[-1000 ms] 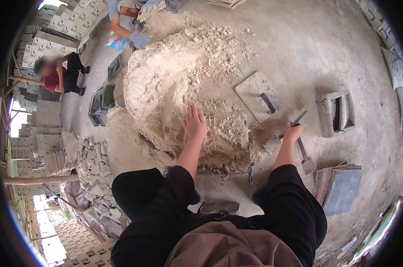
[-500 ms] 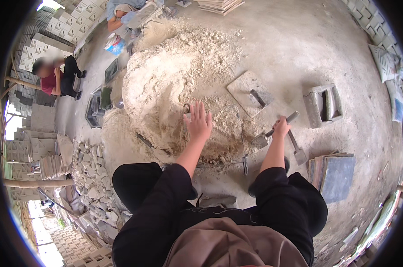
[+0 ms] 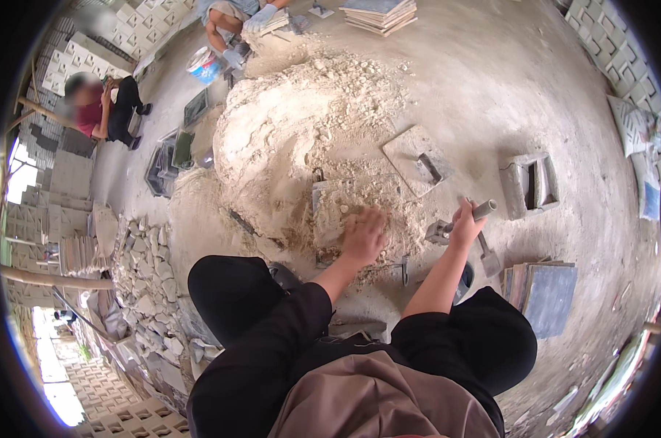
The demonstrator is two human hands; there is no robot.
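My left hand lies with its fingers stretched out on the pale powdery mix that fills a rectangular metal mould. The mould is partly buried, and a thin metal hook stands at its near right corner. My right hand is closed round a short hammer-like tool with a thick round handle and a blocky grey head. Its head hangs just right of the mould. Beyond that hand a small flat-bladed scraper lies on the floor.
A large heap of pale mix spreads ahead. To the right are a square float board, a hollow concrete block and stacked plates. Broken rubble lies left. One person sits far left; another works beyond the heap.
My left hand has moved right and nearer, down onto the mix, baring the mould's left edge. The right hand still grips the tool, now turned more level. The view has shifted slightly.
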